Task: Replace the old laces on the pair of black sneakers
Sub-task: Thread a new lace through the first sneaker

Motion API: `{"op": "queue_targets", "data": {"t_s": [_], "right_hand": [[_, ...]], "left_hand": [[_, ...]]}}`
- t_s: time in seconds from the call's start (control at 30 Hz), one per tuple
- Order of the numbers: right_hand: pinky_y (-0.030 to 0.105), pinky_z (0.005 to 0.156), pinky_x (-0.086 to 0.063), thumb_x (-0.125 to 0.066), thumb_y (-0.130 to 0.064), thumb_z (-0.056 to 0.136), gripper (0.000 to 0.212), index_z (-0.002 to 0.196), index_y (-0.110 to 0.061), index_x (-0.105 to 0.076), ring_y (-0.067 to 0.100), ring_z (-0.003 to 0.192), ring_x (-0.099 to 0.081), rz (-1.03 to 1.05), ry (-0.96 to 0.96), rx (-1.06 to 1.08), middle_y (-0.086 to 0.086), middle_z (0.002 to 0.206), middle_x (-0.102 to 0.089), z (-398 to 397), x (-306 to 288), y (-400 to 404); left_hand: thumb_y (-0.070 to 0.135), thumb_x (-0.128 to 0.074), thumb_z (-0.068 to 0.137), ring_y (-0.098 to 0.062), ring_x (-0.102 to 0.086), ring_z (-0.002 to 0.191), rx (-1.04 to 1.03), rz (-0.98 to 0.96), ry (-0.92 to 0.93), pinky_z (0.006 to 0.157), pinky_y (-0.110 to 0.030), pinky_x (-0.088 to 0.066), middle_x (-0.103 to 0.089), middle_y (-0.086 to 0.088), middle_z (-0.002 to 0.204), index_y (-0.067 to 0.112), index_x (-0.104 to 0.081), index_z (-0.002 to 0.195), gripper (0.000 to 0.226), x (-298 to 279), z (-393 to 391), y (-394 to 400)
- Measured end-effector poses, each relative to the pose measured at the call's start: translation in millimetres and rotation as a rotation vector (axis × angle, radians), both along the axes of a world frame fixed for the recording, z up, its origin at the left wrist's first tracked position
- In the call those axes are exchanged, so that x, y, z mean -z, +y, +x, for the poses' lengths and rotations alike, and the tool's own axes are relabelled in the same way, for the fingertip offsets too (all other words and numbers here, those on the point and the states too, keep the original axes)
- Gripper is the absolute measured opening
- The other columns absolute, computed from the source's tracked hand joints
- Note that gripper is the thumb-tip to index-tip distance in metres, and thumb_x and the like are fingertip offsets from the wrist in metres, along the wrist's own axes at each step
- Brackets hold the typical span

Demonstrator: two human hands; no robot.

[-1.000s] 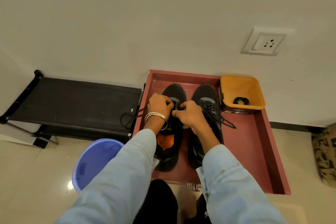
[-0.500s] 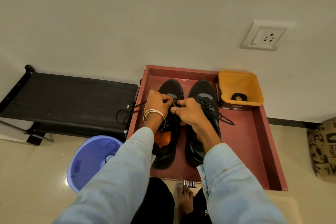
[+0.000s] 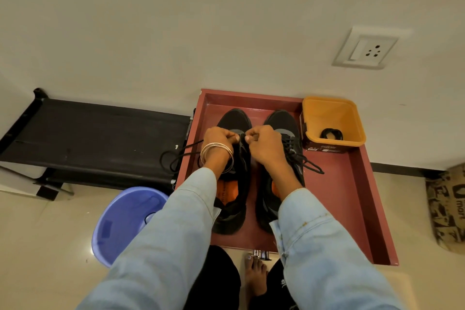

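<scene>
- Two black sneakers sit side by side in the red tray (image 3: 352,184), toes toward the wall.
- Both hands work over the left sneaker (image 3: 232,199), up near its toe end.
- The left hand (image 3: 217,139) is curled tight, its fingertips pinching the black lace (image 3: 176,156) just at the front eyelets.
- From those fingers the lace runs out over the tray's left rim and loops loosely above the black bench (image 3: 100,133).
- The right hand (image 3: 264,145) is curled too, thumb and forefinger pinched at the same spot on the tongue; whether it grips lace or the shoe's edge cannot be told.
- The two hands' fingertips nearly meet over the tongue.
- The right sneaker (image 3: 284,133) lies just beside, fully laced, its lace ends trailing onto the tray floor.
- In the tray's far right corner stands a yellow tub (image 3: 334,108) with a coiled black lace (image 3: 331,133) inside.
- Left of the tray, on the floor, sits a blue basin (image 3: 120,221).
</scene>
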State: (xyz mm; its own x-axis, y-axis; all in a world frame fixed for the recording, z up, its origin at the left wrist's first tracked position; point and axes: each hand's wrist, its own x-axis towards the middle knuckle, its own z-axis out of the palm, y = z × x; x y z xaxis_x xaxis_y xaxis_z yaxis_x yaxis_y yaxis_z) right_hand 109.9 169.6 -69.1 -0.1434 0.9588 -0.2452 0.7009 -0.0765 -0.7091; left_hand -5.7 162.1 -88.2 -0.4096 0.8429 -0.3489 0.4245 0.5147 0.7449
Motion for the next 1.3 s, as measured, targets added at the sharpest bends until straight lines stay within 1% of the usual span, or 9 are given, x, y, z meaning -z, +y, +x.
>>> {"op": "queue_targets", "data": {"t_s": [0.1,0.27,0.4,0.53,0.77,0.97,1.1,1.23,1.3], "right_hand": [[0.031,0.074,-0.045,-0.06,-0.015,0.093,0.016,0.103,-0.012,-0.071,0.03,0.099,-0.062,0.109,-0.077,0.063,0.013,0.103,-0.068,-11,3,-6],[0.028,0.068,-0.044,-0.066,-0.017,0.088,0.009,0.081,-0.014,-0.07,0.025,0.087,-0.065,0.075,-0.029,0.152,0.01,0.09,-0.07,-12,9,3],[0.035,0.072,-0.053,-0.063,-0.018,0.088,0.012,0.082,-0.009,-0.068,0.028,0.083,-0.065,0.027,-0.066,0.067,0.011,0.087,-0.069,-15,6,8],[0.033,0.054,-0.043,-0.051,-0.012,0.086,0.029,0.058,-0.01,-0.043,0.026,0.056,-0.049,-0.02,-0.157,-0.086,0.007,0.058,-0.047,-17,0,11],[0.033,0.057,-0.033,-0.042,-0.018,0.096,0.041,0.057,-0.01,-0.034,0.025,0.058,-0.041,-0.023,-0.134,-0.072,0.007,0.058,-0.04,-15,-4,12],[0.052,0.076,-0.055,-0.049,-0.024,0.093,0.043,0.075,0.013,-0.06,0.037,0.076,-0.067,0.019,0.184,0.182,0.024,0.074,-0.066,-3,-26,13],[0.037,0.076,-0.053,-0.052,-0.017,0.093,0.037,0.066,0.004,-0.065,0.022,0.066,-0.067,0.12,0.388,0.213,0.015,0.07,-0.07,11,-73,17],[0.036,0.082,-0.053,-0.055,-0.014,0.092,0.035,0.082,0.019,-0.063,0.039,0.082,-0.066,0.228,0.274,0.013,0.032,0.085,-0.067,19,-98,13],[0.024,0.069,-0.053,-0.054,-0.012,0.093,0.035,0.08,0.02,-0.057,0.04,0.071,-0.059,0.172,0.187,-0.115,0.034,0.076,-0.059,19,-98,10]], "left_hand": [[0.011,-0.061,0.09,-0.014,-0.057,0.085,0.005,0.053,0.01,0.082,-0.026,-0.043,-0.07,-0.008,0.103,0.006,-0.072,0.1,0.016,3,-2,-4],[0.015,-0.061,0.09,-0.016,-0.058,0.086,0.065,0.091,0.062,0.079,-0.027,-0.046,-0.068,-0.007,0.101,0.011,-0.072,0.097,0.013,3,-5,-10],[0.021,-0.06,0.091,-0.025,-0.06,0.101,0.164,0.113,0.174,0.09,-0.032,-0.047,-0.058,-0.009,0.116,0.019,-0.069,0.107,0.019,6,-8,-18],[0.017,-0.056,0.092,-0.027,-0.055,0.105,0.177,0.14,0.27,0.089,-0.03,-0.043,-0.049,-0.011,0.121,0.019,-0.06,0.121,0.029,8,0,-29],[0.009,-0.065,0.085,-0.021,-0.061,0.093,-0.086,0.293,0.074,0.077,-0.021,-0.044,-0.064,-0.008,0.101,0.008,-0.053,0.116,0.033,8,3,-36],[0.008,-0.052,0.093,-0.018,-0.061,0.084,-0.179,0.332,0.055,0.073,-0.019,-0.043,-0.067,-0.01,0.094,0.005,-0.066,0.098,0.014,11,1,-37],[0.007,-0.054,0.092,-0.006,-0.059,0.076,-0.231,0.377,-0.037,0.075,-0.02,-0.051,-0.069,-0.004,0.092,0.01,-0.069,0.103,0.019,8,0,-41],[0.007,-0.06,0.09,0.003,-0.061,0.073,-0.358,0.48,-0.21,0.068,-0.004,-0.049,-0.07,0.0,0.089,0.017,-0.071,0.101,0.019,-13,-2,-45],[0.012,-0.063,0.088,-0.009,-0.067,0.078,-0.361,0.54,-0.265,0.078,-0.022,-0.056,-0.072,0.0,0.086,0.032,-0.072,0.082,0.022,-26,-8,-38]]}}
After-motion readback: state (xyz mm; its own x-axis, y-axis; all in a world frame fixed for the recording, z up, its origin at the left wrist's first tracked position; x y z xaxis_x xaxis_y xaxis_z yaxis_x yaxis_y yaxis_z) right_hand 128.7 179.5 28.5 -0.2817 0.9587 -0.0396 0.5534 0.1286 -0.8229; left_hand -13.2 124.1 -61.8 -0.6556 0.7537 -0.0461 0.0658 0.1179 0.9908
